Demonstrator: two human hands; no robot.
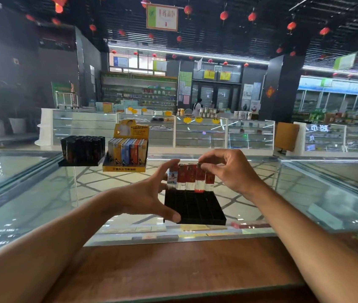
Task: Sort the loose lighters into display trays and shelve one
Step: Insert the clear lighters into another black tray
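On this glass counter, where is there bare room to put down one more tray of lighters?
Bare glass lies right of the black tray, beyond the right hand, and also left of the left hand, in front of the black lighter block and the yellow display box. The middle is crowded: both hands work at the red lighters.

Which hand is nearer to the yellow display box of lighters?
Left. The left hand holds the black tray close before the yellow box; the right hand pinches a lighter farther right.

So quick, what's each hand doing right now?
Left hand: grips the tray.
Right hand: pinches a lighter standing in the tray.
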